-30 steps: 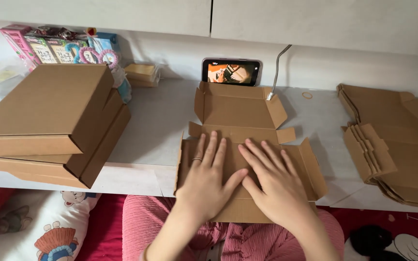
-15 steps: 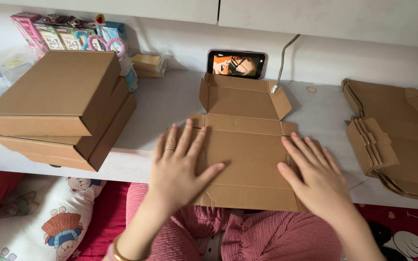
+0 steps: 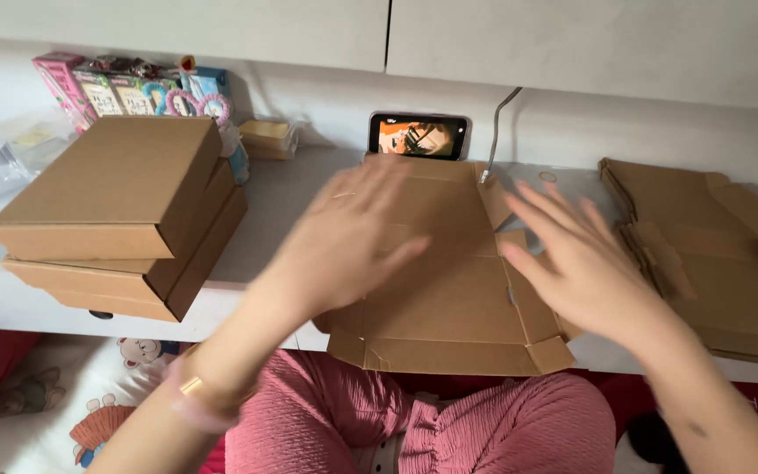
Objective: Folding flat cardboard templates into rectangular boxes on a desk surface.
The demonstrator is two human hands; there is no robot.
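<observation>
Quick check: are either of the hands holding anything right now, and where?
Nothing is held. The left hand and right hand are both spread open, blurred, above the flat cardboard box blank; no grip on it.

1. A home room is serving as a small packing corner: a white ledge (image 3: pixel 282 197) is running along a plain white wall.
2. Assembled cardboard boxes (image 3: pixel 111 211) are sitting stacked at one end, and flat box blanks (image 3: pixel 712 254) are lying piled at the other.
3. A phone (image 3: pixel 418 136) is playing video, leaning against the wall.
4. Cartoon-print bedding (image 3: pixel 89 412) is lying below, and snack cartons (image 3: pixel 107 88) are standing behind the boxes.
</observation>
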